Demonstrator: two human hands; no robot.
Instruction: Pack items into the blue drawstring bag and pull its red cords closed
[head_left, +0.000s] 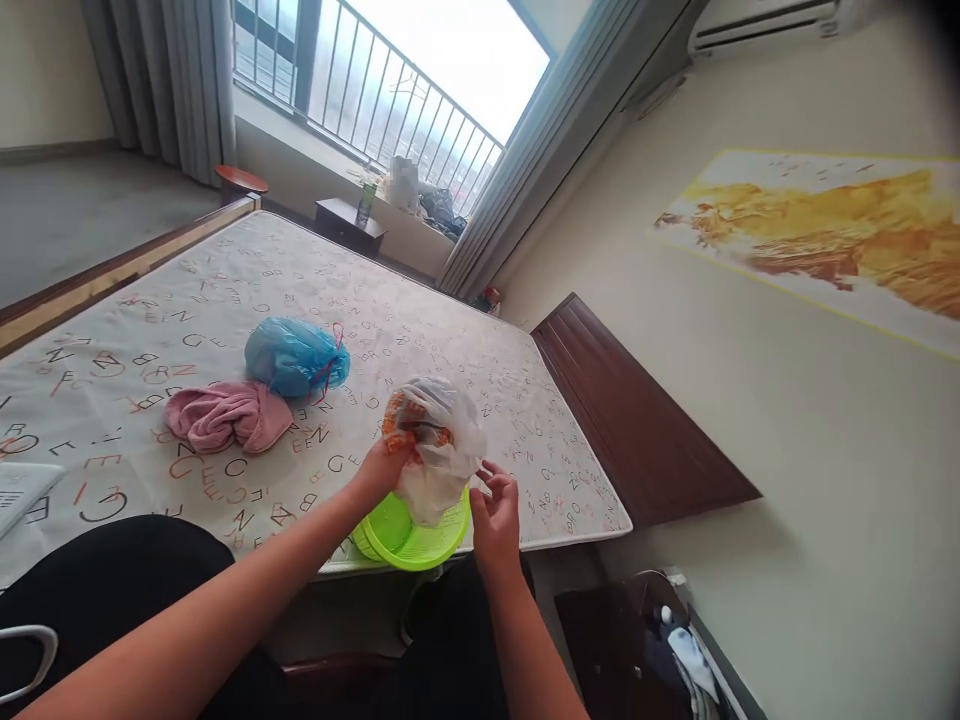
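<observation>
Gripping a thin white plastic bag (pixel 442 455) with an orange-printed packet (pixel 401 425) showing through it, the left hand (pixel 382 470) closes narrowly on the bag's side. The right hand (pixel 495 520) is half open, its curled fingers (pixel 487 478) just beside the bag and holding nothing. The bag sits over a lime-green plastic basket (pixel 409 535), touching it, at the edge of a bare mattress (pixel 480 340) printed with scattered letters, "G E" and "B" among those legible. A sheet of paper (pixel 22 495) at the left edge is too blurred to read. Farther along lie a pink towel (pixel 229 418) and a blue plastic bag (pixel 292 358) tied with red string (pixel 328 368), touching each other. Beyond stands a low table (pixel 349 225) holding a bottle (pixel 366 205), its label unreadable, before a railed window (pixel 397 90).
</observation>
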